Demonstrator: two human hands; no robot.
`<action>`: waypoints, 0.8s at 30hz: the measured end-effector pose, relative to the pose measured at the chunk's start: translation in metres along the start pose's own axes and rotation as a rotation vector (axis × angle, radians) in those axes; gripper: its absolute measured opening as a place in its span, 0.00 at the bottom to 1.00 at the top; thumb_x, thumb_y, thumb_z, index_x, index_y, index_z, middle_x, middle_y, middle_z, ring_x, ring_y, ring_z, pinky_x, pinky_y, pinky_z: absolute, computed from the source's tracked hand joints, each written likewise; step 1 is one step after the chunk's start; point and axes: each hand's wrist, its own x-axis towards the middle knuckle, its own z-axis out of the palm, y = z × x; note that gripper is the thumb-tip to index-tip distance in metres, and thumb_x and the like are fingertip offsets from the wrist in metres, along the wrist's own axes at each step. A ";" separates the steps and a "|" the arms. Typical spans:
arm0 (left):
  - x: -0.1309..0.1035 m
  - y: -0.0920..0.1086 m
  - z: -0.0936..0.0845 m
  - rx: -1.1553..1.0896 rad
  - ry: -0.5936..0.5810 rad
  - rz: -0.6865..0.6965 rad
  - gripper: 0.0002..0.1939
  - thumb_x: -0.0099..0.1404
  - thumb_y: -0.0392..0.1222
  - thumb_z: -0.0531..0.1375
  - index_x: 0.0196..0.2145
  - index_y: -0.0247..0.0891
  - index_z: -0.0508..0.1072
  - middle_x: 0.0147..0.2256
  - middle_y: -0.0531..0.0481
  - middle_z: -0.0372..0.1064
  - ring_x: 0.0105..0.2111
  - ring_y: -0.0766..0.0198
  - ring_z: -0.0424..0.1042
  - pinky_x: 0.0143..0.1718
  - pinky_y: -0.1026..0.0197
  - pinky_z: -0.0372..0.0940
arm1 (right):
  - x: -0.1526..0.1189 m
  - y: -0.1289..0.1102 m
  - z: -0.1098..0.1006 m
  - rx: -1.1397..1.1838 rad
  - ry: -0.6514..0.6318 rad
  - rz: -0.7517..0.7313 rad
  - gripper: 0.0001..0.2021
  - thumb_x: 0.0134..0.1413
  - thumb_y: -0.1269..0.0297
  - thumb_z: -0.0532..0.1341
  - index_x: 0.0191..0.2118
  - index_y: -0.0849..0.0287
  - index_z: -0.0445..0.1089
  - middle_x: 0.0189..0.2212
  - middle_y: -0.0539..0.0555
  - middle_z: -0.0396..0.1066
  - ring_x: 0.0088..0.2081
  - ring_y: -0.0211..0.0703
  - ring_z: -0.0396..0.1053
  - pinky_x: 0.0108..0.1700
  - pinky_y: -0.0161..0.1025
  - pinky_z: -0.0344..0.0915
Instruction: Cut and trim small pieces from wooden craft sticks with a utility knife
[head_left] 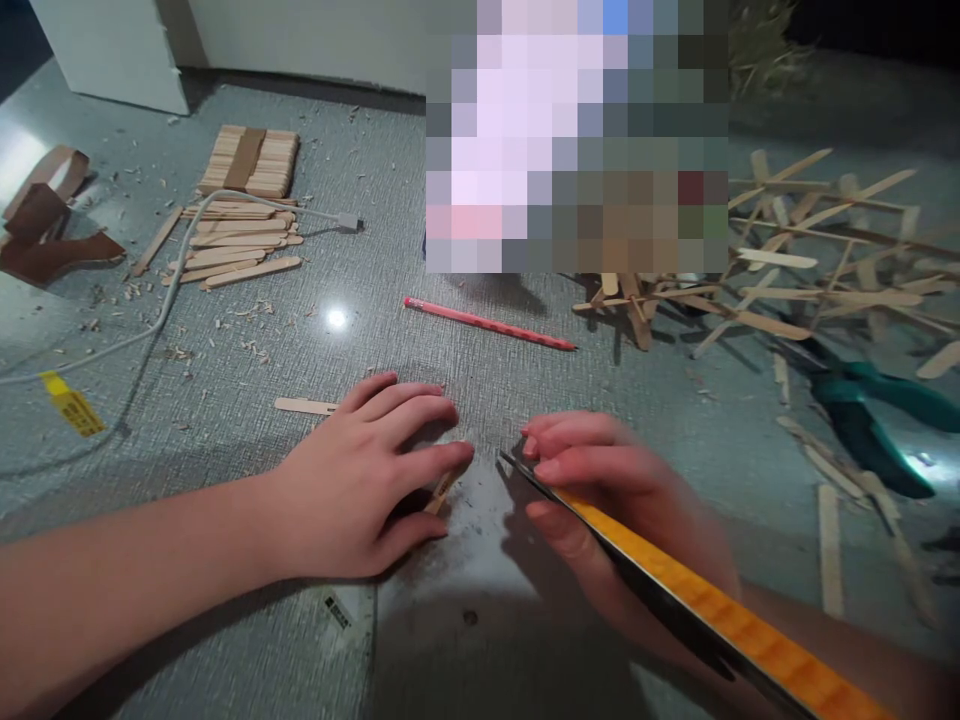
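My left hand [367, 470] rests on the grey surface, fingers curled. Between its thumb and index finger is a short piece of wooden craft stick [442, 492]. Another craft stick [304, 406] pokes out from beyond the hand's far side, its other end hidden. My right hand [622, 500] is closed around a utility knife [675, 580] with a yellow and black body. The knife's dark tip [511, 461] points left, a short way apart from the left fingertips. A red pencil [491, 325] lies beyond both hands.
A banded bundle of craft sticks [251, 160] and loose sticks [240, 240] lie at the far left, beside a white cable [169, 290]. Green-handled pliers [862, 410] and a stick lattice [825, 250] are on the right. Shavings are scattered about. A blurred block hides the far middle.
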 end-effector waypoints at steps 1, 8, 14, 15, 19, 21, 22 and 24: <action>0.000 0.000 0.000 0.007 -0.004 -0.004 0.24 0.70 0.51 0.59 0.59 0.40 0.70 0.60 0.38 0.65 0.64 0.45 0.61 0.66 0.34 0.52 | 0.000 0.000 0.000 -0.007 -0.010 0.005 0.08 0.63 0.71 0.61 0.46 0.51 0.68 0.38 0.52 0.70 0.43 0.42 0.73 0.43 0.40 0.74; -0.003 0.001 0.000 0.075 -0.013 -0.026 0.28 0.69 0.55 0.59 0.63 0.44 0.68 0.64 0.39 0.62 0.68 0.40 0.56 0.68 0.28 0.46 | 0.007 -0.002 -0.002 0.046 -0.149 0.100 0.18 0.72 0.51 0.53 0.37 0.53 0.75 0.35 0.52 0.76 0.34 0.37 0.76 0.36 0.35 0.74; -0.001 0.000 -0.001 0.078 -0.045 -0.026 0.28 0.68 0.54 0.60 0.63 0.44 0.69 0.64 0.38 0.62 0.68 0.39 0.55 0.68 0.28 0.47 | 0.010 -0.001 -0.001 0.062 -0.190 0.078 0.10 0.65 0.54 0.63 0.39 0.54 0.76 0.36 0.52 0.79 0.36 0.39 0.79 0.39 0.34 0.76; -0.001 0.000 -0.001 0.079 -0.049 -0.026 0.28 0.68 0.54 0.60 0.63 0.44 0.69 0.64 0.38 0.62 0.69 0.39 0.55 0.68 0.27 0.47 | 0.009 -0.001 -0.001 0.069 -0.200 0.068 0.06 0.63 0.58 0.66 0.40 0.54 0.76 0.37 0.52 0.80 0.36 0.39 0.79 0.39 0.34 0.77; 0.000 -0.002 -0.001 0.094 -0.054 -0.012 0.28 0.68 0.55 0.60 0.63 0.44 0.69 0.63 0.38 0.62 0.69 0.38 0.53 0.68 0.26 0.45 | 0.009 -0.001 0.000 0.063 -0.253 0.036 0.06 0.58 0.72 0.66 0.39 0.54 0.75 0.37 0.52 0.80 0.35 0.37 0.80 0.38 0.32 0.77; 0.000 -0.002 -0.001 0.098 -0.048 -0.002 0.28 0.68 0.55 0.60 0.63 0.44 0.70 0.63 0.37 0.62 0.69 0.38 0.53 0.68 0.26 0.44 | 0.010 -0.002 0.000 0.045 -0.269 0.030 0.07 0.58 0.74 0.65 0.38 0.54 0.75 0.36 0.51 0.80 0.35 0.36 0.80 0.39 0.30 0.77; 0.000 -0.003 -0.001 0.099 -0.043 0.003 0.28 0.68 0.55 0.60 0.63 0.44 0.70 0.63 0.37 0.63 0.69 0.37 0.53 0.68 0.26 0.44 | 0.010 -0.003 0.000 0.036 -0.265 0.031 0.06 0.58 0.74 0.65 0.37 0.55 0.75 0.36 0.51 0.80 0.35 0.36 0.80 0.39 0.30 0.77; 0.000 -0.003 -0.001 0.097 -0.035 0.013 0.28 0.68 0.55 0.60 0.63 0.43 0.69 0.63 0.37 0.63 0.69 0.37 0.54 0.68 0.25 0.44 | 0.010 -0.003 0.001 0.024 -0.247 0.035 0.05 0.59 0.73 0.64 0.36 0.55 0.75 0.35 0.52 0.80 0.35 0.36 0.80 0.39 0.30 0.77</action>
